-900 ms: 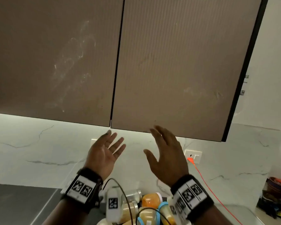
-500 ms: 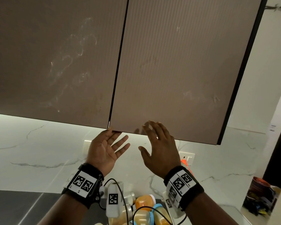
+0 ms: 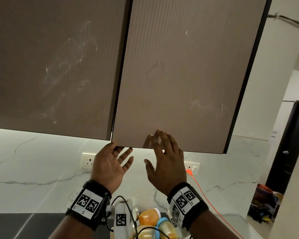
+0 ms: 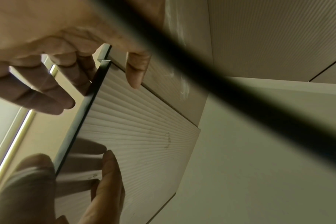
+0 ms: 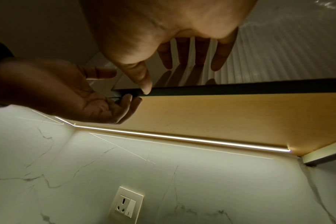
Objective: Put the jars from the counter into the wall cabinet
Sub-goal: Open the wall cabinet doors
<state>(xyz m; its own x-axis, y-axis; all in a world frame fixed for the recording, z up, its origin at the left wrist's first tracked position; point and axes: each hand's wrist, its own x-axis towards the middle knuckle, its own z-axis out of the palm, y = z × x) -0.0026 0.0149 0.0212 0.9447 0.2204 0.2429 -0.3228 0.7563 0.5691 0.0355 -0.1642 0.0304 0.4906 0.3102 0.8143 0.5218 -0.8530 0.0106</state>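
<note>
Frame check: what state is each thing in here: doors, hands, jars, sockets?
Left door: shut.
Right door: just ajar at its lower left corner.
Left hand: fingertips hooked behind the right door's edge.
Right hand: open, fingertips at that door's face.
Jars: on the counter, lids on.
Right socket: orange plug in.
Left socket: nothing plugged in.

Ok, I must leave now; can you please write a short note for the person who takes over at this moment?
Left hand: fingertips hooked under the lower left corner of the right cabinet door.
Right hand: open, fingers flat on that door's front near its bottom edge.
Jars: clustered below the hands, none held.
Done: door looks barely cracked, at most.
To do: swing the door open, then put the jars inside.
</note>
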